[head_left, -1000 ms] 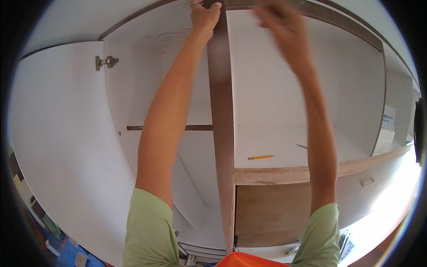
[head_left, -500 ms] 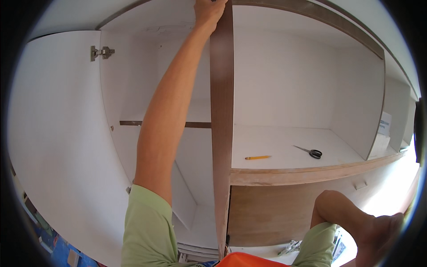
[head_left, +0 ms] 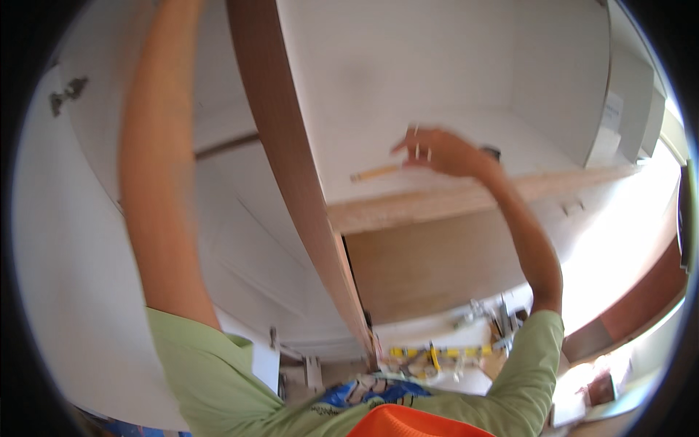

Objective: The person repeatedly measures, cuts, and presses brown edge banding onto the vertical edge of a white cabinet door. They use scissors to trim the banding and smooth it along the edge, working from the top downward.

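L hand out of frame, up top. R hand [head_left: 440, 151] at R end of yellow pencil [head_left: 375, 172] on white shelf [head_left: 408, 205]; fingers curled, too blurry to tell if pinching. Prob. best: light mid-barrel grip, wrist clear of blk item [head_left: 493, 154] behind.

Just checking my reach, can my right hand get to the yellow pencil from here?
Probably yes: your right hand appears right by the yellow pencil, with nothing visible between them; blur hides whether they touch.
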`<control>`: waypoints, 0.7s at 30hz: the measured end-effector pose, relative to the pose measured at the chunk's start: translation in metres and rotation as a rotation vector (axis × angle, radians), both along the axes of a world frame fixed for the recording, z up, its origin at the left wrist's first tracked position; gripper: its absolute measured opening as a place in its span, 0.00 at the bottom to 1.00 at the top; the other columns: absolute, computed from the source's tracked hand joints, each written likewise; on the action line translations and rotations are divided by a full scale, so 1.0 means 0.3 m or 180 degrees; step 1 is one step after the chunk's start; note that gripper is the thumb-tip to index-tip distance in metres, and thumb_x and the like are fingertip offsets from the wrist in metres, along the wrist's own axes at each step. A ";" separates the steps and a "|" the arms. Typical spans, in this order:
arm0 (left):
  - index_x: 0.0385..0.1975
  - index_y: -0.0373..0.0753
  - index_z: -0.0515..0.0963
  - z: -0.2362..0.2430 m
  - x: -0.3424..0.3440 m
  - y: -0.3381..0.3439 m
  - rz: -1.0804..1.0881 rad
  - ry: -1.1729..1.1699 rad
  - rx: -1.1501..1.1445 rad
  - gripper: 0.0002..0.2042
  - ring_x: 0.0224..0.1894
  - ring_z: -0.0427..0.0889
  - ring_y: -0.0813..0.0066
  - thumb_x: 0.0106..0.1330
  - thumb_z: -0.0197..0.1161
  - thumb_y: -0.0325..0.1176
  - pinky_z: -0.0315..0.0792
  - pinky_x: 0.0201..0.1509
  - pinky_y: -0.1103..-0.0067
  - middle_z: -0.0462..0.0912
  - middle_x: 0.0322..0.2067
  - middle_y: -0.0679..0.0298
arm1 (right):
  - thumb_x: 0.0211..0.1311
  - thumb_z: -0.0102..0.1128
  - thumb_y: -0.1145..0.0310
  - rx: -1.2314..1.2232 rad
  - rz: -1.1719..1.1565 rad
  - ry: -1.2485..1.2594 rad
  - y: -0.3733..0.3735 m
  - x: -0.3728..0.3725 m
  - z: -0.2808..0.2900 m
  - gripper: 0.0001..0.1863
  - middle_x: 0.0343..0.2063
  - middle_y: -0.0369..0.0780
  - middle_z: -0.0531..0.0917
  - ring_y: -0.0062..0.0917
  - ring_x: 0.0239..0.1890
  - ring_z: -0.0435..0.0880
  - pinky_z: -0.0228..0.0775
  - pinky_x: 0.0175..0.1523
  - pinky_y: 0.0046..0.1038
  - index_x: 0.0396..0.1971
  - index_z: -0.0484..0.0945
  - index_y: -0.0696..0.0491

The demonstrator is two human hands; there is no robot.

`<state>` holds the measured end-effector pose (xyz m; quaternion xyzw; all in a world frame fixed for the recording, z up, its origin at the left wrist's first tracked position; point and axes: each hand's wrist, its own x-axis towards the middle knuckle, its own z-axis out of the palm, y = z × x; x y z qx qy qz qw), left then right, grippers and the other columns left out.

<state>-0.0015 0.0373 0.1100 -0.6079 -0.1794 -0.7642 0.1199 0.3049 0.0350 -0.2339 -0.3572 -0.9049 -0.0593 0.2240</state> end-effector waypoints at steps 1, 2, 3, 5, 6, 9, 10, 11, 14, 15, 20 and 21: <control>0.46 0.43 0.82 -0.001 -0.001 -0.012 -0.0088 0.0103 -0.0002 0.10 0.54 0.79 0.63 0.66 0.63 0.30 0.71 0.61 0.67 0.83 0.50 0.59 | 0.66 0.62 0.55 -0.0387 -0.0211 -0.0220 0.039 -0.034 -0.025 0.13 0.39 0.41 0.83 0.39 0.45 0.82 0.73 0.49 0.42 0.42 0.84 0.48; 0.46 0.41 0.82 -0.008 0.005 -0.010 0.0092 -0.0055 0.0064 0.11 0.59 0.77 0.61 0.66 0.62 0.30 0.68 0.66 0.68 0.81 0.54 0.57 | 0.66 0.62 0.54 -0.0404 0.0056 -0.0224 0.061 -0.052 -0.041 0.13 0.38 0.40 0.83 0.39 0.44 0.82 0.74 0.49 0.42 0.43 0.84 0.46; 0.46 0.40 0.82 -0.010 0.002 -0.015 0.0044 0.0104 0.0164 0.11 0.61 0.75 0.60 0.65 0.61 0.30 0.66 0.68 0.68 0.81 0.56 0.56 | 0.67 0.60 0.54 -0.0393 0.0062 -0.0344 0.079 -0.080 -0.046 0.13 0.37 0.39 0.83 0.39 0.43 0.82 0.74 0.49 0.41 0.43 0.84 0.44; 0.47 0.39 0.83 -0.012 -0.003 -0.027 0.0101 0.0285 0.0433 0.12 0.62 0.76 0.60 0.65 0.61 0.30 0.66 0.68 0.69 0.81 0.56 0.55 | 0.63 0.64 0.58 -0.0622 0.0239 -0.0095 0.085 -0.110 -0.018 0.09 0.33 0.38 0.86 0.34 0.38 0.84 0.75 0.45 0.37 0.33 0.86 0.47; 0.47 0.39 0.84 -0.013 -0.003 -0.034 0.0183 0.0305 0.0574 0.13 0.60 0.77 0.60 0.65 0.60 0.31 0.68 0.67 0.69 0.82 0.55 0.54 | 0.61 0.65 0.60 -0.0614 0.0258 -0.0238 0.082 -0.118 0.019 0.09 0.32 0.38 0.86 0.34 0.37 0.84 0.75 0.45 0.36 0.32 0.86 0.48; 0.48 0.40 0.84 -0.026 0.002 -0.039 0.0007 0.0338 0.0548 0.14 0.52 0.83 0.61 0.65 0.59 0.32 0.72 0.59 0.72 0.86 0.45 0.53 | 0.55 0.68 0.65 -0.0746 -0.0028 -0.0559 0.031 -0.142 0.098 0.08 0.26 0.40 0.86 0.34 0.32 0.84 0.75 0.42 0.34 0.29 0.85 0.54; 0.48 0.40 0.84 -0.031 0.005 -0.038 0.0032 0.0290 0.0475 0.14 0.52 0.82 0.61 0.65 0.59 0.33 0.72 0.59 0.72 0.86 0.46 0.53 | 0.54 0.67 0.66 -0.0494 0.0203 -0.0368 0.012 -0.139 0.143 0.07 0.25 0.41 0.86 0.33 0.30 0.84 0.75 0.40 0.34 0.29 0.84 0.54; 0.48 0.40 0.84 -0.032 0.008 -0.039 0.0050 0.0235 0.0402 0.14 0.52 0.82 0.61 0.65 0.59 0.33 0.72 0.59 0.72 0.86 0.46 0.53 | 0.54 0.66 0.66 -0.0424 0.0169 -0.0252 -0.005 -0.132 0.203 0.07 0.24 0.41 0.86 0.33 0.29 0.84 0.76 0.39 0.34 0.28 0.84 0.55; 0.48 0.40 0.84 -0.044 0.009 -0.035 0.0151 0.0223 0.0486 0.14 0.53 0.82 0.60 0.66 0.59 0.33 0.72 0.59 0.72 0.86 0.47 0.51 | 0.57 0.64 0.68 0.0614 0.0606 0.0768 -0.061 -0.100 0.438 0.08 0.19 0.40 0.84 0.26 0.21 0.82 0.75 0.31 0.26 0.27 0.79 0.57; 0.48 0.40 0.84 -0.043 0.008 -0.036 0.0104 0.0228 0.0413 0.14 0.54 0.82 0.60 0.66 0.58 0.33 0.72 0.60 0.71 0.86 0.47 0.50 | 0.60 0.63 0.67 0.0703 0.0873 0.1231 -0.089 -0.086 0.527 0.08 0.19 0.37 0.82 0.22 0.21 0.81 0.75 0.32 0.26 0.27 0.77 0.56; 0.48 0.38 0.84 -0.041 0.007 -0.039 0.0112 0.0192 0.0505 0.14 0.53 0.82 0.60 0.65 0.58 0.31 0.72 0.60 0.71 0.86 0.46 0.50 | 0.69 0.55 0.62 0.1861 0.1873 0.2374 -0.151 -0.190 0.978 0.11 0.24 0.36 0.80 0.19 0.26 0.77 0.71 0.35 0.26 0.33 0.77 0.55; 0.48 0.38 0.84 -0.040 0.007 -0.040 0.0068 0.0223 0.0517 0.14 0.53 0.82 0.59 0.65 0.58 0.31 0.72 0.60 0.71 0.86 0.46 0.50 | 0.71 0.51 0.62 0.1948 0.1896 0.2510 -0.152 -0.221 1.040 0.14 0.24 0.37 0.80 0.20 0.28 0.78 0.72 0.38 0.27 0.33 0.78 0.57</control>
